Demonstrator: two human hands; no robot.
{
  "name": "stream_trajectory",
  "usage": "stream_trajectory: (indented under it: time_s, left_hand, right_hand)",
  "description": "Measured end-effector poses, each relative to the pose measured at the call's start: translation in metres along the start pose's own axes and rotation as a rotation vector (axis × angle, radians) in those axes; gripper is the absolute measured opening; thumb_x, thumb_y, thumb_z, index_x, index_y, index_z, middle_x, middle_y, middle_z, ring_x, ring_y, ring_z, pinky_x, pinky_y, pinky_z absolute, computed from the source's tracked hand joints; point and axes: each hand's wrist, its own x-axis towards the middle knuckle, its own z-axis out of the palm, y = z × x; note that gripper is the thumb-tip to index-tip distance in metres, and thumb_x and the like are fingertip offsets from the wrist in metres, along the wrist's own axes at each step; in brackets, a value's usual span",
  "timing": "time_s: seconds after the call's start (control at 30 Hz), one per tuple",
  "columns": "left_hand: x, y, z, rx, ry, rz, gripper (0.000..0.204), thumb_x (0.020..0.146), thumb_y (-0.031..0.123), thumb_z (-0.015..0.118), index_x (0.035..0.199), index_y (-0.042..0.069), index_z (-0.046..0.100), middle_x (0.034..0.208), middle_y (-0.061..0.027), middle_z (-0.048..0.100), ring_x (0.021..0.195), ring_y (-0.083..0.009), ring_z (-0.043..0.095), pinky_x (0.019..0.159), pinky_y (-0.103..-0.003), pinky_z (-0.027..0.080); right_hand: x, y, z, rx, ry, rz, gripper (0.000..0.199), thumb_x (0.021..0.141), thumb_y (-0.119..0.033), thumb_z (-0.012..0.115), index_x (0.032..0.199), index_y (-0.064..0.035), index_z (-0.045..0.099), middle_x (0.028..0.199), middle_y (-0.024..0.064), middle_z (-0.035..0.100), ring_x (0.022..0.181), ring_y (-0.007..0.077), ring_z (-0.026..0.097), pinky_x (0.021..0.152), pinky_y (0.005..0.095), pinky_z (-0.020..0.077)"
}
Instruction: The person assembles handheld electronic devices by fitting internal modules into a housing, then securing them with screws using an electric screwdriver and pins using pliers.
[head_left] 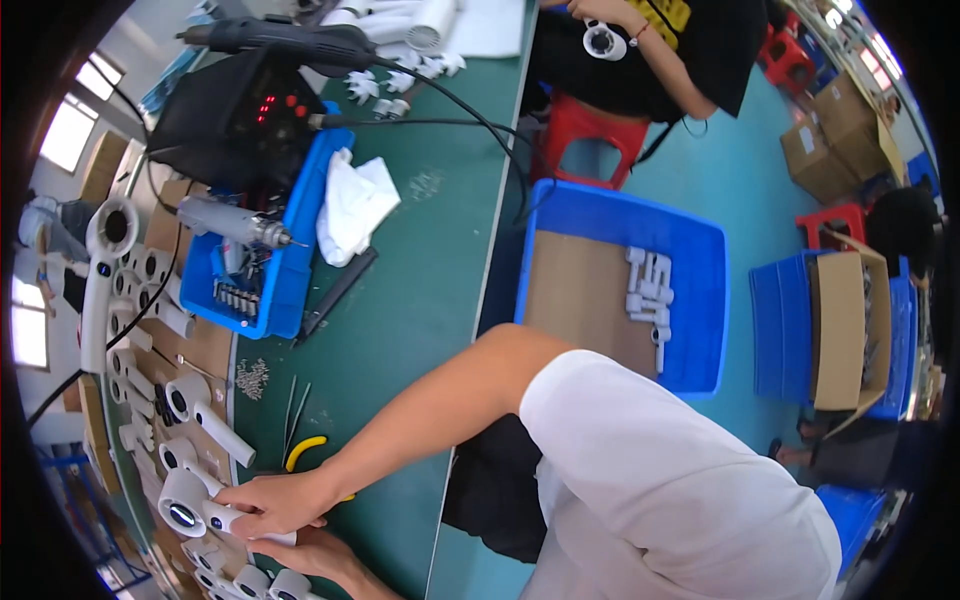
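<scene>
A white handheld fan (183,503), with a round head and a short handle, is held over the left edge of the green bench. My right hand (280,502) is closed around its handle, fingers towards the head. Just below, my left hand (318,556) grips the handle's lower end, its fingers partly hidden by the right hand and the handle. A small dark oval shows on the handle. Beside my right wrist, yellow-handled pliers (306,452) lie on the bench, partly covered by the forearm. Two thin metal tools (294,412) rest just beyond them.
Several white fan parts (222,434) crowd the bench's left side. A screw pile (252,379) sits near a blue tray (265,318) bearing an electric screwdriver (235,222). A black control box (235,120) stands behind. Right of the bench is a blue bin (708,300); a co-worker sits beyond.
</scene>
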Motion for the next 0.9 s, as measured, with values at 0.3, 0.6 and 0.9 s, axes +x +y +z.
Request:
stream_trajectory:
  time_s: [0.3,0.6,0.9]
  left_hand:
    - [-0.007,0.000,-0.013,-0.064,-0.141,-0.038,0.055,0.102,0.047,0.031,0.118,-0.004,0.044,0.068,-0.0072,0.047,0.051,-0.0131,0.045,0.045,-0.023,0.033]
    - [-0.011,0.010,-0.026,-0.412,-0.454,-0.195,0.052,0.101,0.049,0.034,0.107,-0.001,0.047,0.065,-0.0047,0.046,0.049,-0.0116,0.043,0.041,-0.022,0.035]
    - [0.022,-0.026,-0.041,0.620,-0.075,0.424,0.051,0.100,0.040,0.041,0.124,-0.004,0.046,0.083,-0.0087,0.054,0.061,-0.0153,0.048,0.055,-0.026,0.039]
  right_hand:
    - [0.022,0.039,0.004,0.111,-0.120,-0.142,0.037,0.090,-0.014,0.048,0.125,-0.0005,0.043,0.092,0.0107,0.060,0.060,0.0141,0.058,0.034,0.0269,0.0466]
    - [0.014,-0.016,-0.021,0.421,-0.190,0.079,0.057,0.091,-0.026,0.058,0.138,-0.0062,0.034,0.100,0.0091,0.061,0.074,0.0145,0.060,0.065,0.0275,0.0529]
    - [0.026,-0.001,-0.009,0.290,0.040,-0.172,0.056,0.078,-0.013,0.073,0.123,-0.0077,0.040,0.103,0.0058,0.055,0.096,0.0136,0.052,0.083,0.0305,0.0460]
